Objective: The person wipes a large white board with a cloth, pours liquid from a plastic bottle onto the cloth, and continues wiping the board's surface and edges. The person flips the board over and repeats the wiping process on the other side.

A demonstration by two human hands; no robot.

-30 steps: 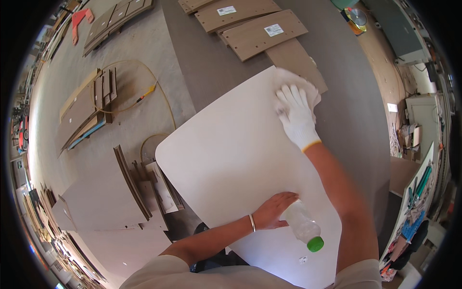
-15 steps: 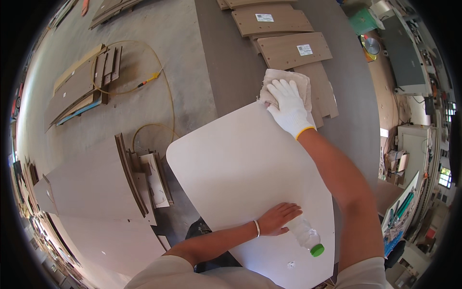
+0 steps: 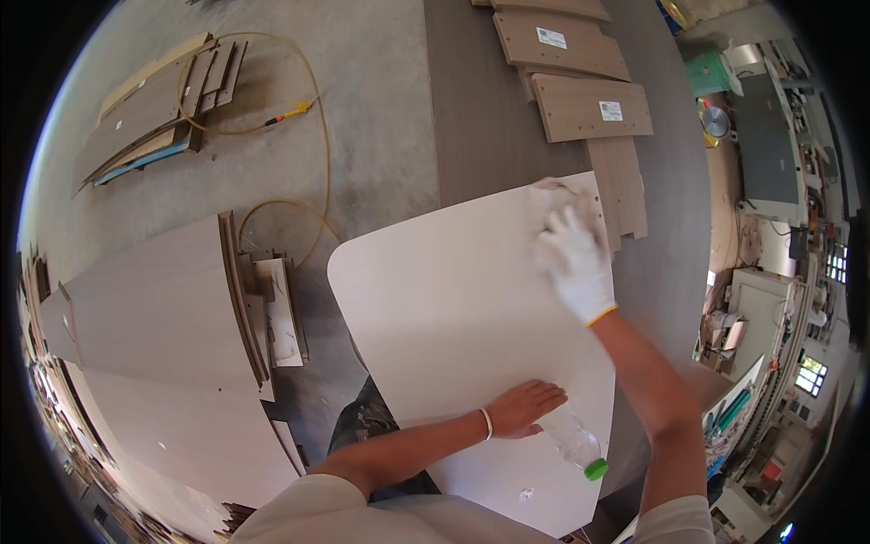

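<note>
A pale, round-cornered board (image 3: 435, 308) lies in front of me. My right hand (image 3: 577, 258), in a white knitted glove with a yellow cuff edge, presses a beige cloth (image 3: 549, 201) onto the board near its far right corner; hand and cloth are smeared by motion. My bare left hand (image 3: 528, 408), with a white band at the wrist, lies on the board with its fingers stretched out. Its fingertips are beside the base of a clear plastic bottle (image 3: 573, 437) with a green cap, which lies on its side; whether they touch it I cannot tell.
Brown drilled panels (image 3: 594, 111) with white labels lie beyond the board on a grey-brown surface (image 3: 476, 118). Large panels (image 3: 154, 308) are stacked at left. A yellow hose (image 3: 328, 154) with an air gun (image 3: 290, 113) lies on the floor near another panel stack (image 3: 154, 118).
My right hand has drawn the cloth back from the board's far corner, toward me and onto its surface. The view has shifted slightly. My left hand remains beside the bottle.
</note>
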